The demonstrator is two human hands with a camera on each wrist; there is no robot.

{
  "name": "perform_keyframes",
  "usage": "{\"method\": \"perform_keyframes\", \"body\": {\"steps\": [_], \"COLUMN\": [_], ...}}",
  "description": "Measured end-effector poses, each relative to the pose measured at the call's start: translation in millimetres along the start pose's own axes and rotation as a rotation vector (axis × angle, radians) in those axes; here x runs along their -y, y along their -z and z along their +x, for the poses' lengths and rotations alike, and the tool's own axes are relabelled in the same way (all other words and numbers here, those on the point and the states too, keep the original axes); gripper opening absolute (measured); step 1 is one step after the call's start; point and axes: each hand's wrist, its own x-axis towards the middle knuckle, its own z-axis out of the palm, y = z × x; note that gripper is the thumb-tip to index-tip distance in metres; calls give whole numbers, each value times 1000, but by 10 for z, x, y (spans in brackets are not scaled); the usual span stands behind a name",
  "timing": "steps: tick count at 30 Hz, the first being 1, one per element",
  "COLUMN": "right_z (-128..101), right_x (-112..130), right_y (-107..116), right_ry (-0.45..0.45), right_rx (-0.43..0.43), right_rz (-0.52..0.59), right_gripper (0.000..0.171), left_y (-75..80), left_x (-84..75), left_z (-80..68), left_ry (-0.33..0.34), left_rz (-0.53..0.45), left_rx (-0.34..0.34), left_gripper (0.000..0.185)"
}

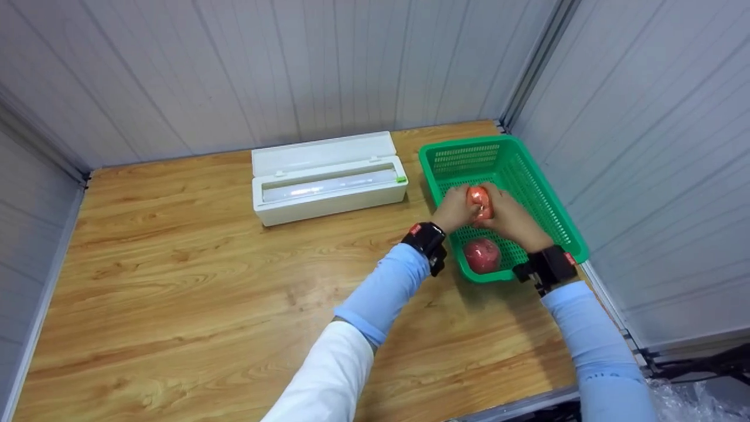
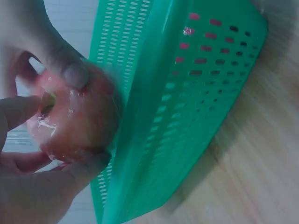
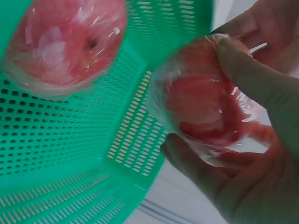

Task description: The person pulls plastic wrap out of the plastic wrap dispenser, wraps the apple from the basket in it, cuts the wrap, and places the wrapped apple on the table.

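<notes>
Far left of centre on the wooden counter point(image 1: 176, 264) sits a white plastic cling-film dispenser box point(image 1: 328, 184), lid up, a clear roll showing inside. Moving right, the left hand point(image 1: 454, 210) comes in over the near-left wall of the green perforated plastic basket point(image 1: 548, 199), fingers point(image 2: 70, 70) curled round a red apple wrapped in clear film point(image 1: 479, 200). That's a two-handed hold: the right hand point(image 1: 515, 223) closes its grip on the same wrapped apple from the other side, thumb pressed across the crinkled film in the right wrist view. The apple is held up over the middle of the basket. Below it, at the basket's near end, lies a second film-wrapped red apple point(image 1: 482, 255), well clear of both hands.
</notes>
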Motion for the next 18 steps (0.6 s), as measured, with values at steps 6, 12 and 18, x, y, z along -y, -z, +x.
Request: {"method": "perform_keyframes", "body": {"steps": [6,12,18], "right_z": [39,147,212], "right_x": [-123,-146,-180], "right_y": [-27,-101,-233], "right_ry": [12,-42,-85], "right_rx": [78,203,298], "right_rz": [20,26,10], "right_gripper": [67,70,65], "left_y": [-794,-1833,-2614], "left_x": [587,1678,2500], "left_z": [661,1709,2477], "left_ry": [12,-73,113], "left_rz": [189,268,117], "left_rx": [-46,-109,-130], "left_gripper": [26,12,17]}}
